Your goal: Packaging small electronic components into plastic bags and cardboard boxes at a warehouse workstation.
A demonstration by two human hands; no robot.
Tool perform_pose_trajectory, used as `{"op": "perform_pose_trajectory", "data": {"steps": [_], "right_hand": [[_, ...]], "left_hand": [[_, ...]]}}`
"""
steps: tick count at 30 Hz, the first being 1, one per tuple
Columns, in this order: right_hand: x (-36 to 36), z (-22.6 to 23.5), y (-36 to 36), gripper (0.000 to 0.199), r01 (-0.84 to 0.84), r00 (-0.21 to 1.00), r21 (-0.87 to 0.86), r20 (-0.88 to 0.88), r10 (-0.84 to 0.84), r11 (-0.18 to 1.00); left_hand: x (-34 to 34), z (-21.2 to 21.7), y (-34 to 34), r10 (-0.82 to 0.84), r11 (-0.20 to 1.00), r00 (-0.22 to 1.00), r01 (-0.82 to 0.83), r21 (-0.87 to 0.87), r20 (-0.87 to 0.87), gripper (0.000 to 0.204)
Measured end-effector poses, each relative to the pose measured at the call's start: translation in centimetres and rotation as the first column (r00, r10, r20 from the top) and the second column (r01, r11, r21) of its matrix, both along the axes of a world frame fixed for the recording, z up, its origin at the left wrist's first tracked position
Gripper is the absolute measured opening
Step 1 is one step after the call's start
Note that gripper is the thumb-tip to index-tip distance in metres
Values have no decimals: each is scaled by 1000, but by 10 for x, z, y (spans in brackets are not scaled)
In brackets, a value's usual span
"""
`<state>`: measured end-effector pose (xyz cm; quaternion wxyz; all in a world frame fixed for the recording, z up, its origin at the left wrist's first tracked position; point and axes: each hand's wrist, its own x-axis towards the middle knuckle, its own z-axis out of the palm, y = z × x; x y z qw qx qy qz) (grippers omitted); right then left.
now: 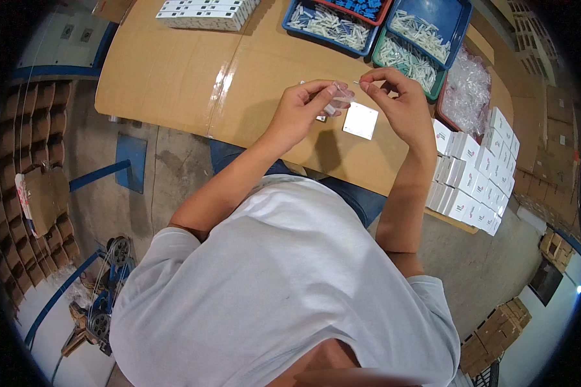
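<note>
My left hand [305,105] pinches a small clear plastic bag [339,98] above the cardboard-covered table [193,77]. My right hand [397,97] is close beside it, fingertips pinched on a thin white piece at the bag's upper edge. A small white square box [360,120] lies flat on the table just below both hands. A tiny dark item lies next to it, half hidden under my left fingers.
Blue trays [432,13] and a green tray [382,51] of small white parts stand at the table's far side, by a pile of clear bags [469,90]. Stacked white boxes [474,171] line the right edge, more at top [203,14]. Cardboard cartons [26,161] stand left.
</note>
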<state>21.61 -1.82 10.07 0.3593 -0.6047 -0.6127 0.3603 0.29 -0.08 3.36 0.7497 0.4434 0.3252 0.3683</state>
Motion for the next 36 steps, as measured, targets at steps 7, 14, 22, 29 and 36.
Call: {"op": "perform_pose_trajectory", "data": {"steps": [7,14,22,29,36], "right_hand": [[-7,-6,7,14,-127,992,50,8,127,991],[-20,-4,12,18,-102,989,-21,101,104,995],[-33,-7,12,20,-86,980,-59,174,95,995],[-29,1,8,18,-201,979,-98,21,204,975],[-20,1,11,18,-208,976,-32,66,210,978]], "left_hand": [[-4,1,2,18,1000,1000,-18,4,5,33],[-3,-6,0,49,999,999,-49,-15,-4,34],[-8,-2,-1,45,996,999,-43,-81,23,35],[-12,1,1,64,986,998,-61,-156,17,35],[-12,7,6,32,984,994,-12,-178,109,32]]}}
